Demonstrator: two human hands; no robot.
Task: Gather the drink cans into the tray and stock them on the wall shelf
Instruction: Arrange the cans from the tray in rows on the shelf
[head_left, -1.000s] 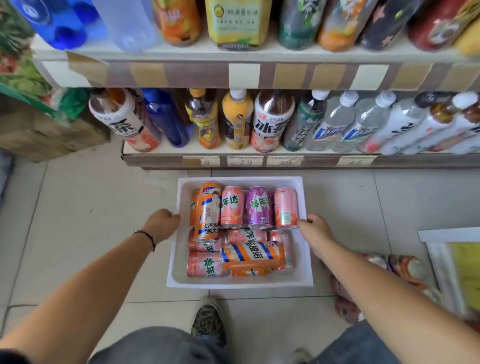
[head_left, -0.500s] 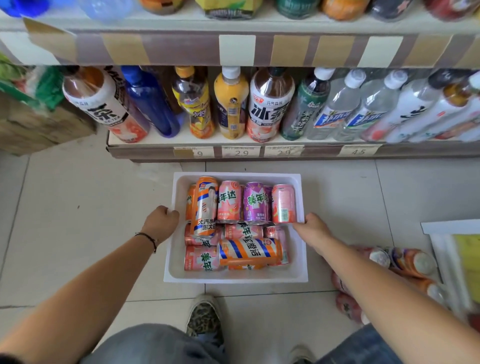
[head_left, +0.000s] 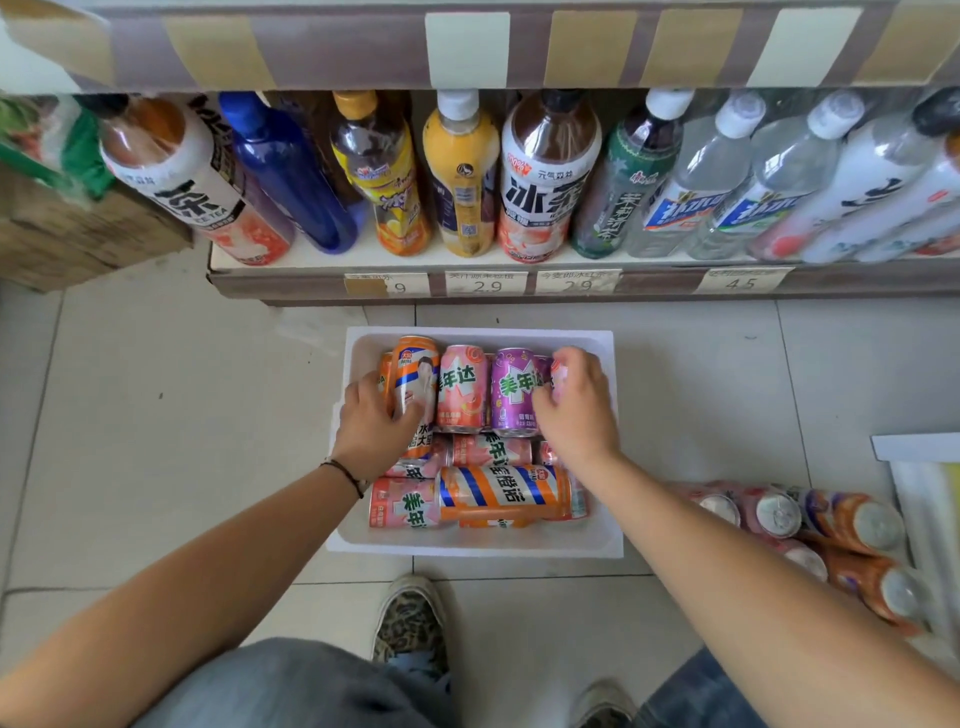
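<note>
Tray: your white foam tray (head_left: 475, 545) sits on the floor tiles right in front of your shoes, just short of the bottom shelf (head_left: 322, 260).
Cans: they fill the tray in two layers, all lying on their sides. The far row points its long axes toward the shelf; the near ones lie crosswise.
Left hand: your left hand (head_left: 376, 428) is curled over the tall orange can (head_left: 415, 374) at the tray's left end, fingers wrapped on its side.
Right hand: your right hand (head_left: 574, 402) grips the pink can (head_left: 558, 371) at the right end of the far row, mostly covering it.
Key relation: both cans lie ahead of your hands with their axes running away from you, so a straight lift toward the shelf looks natural, one can per hand.
Feel: smooth printed metal cylinders, likely to roll; the foam looks soft-edged and light.
Spare cans: more cans (head_left: 810, 525) lie on the floor at your right.
</note>
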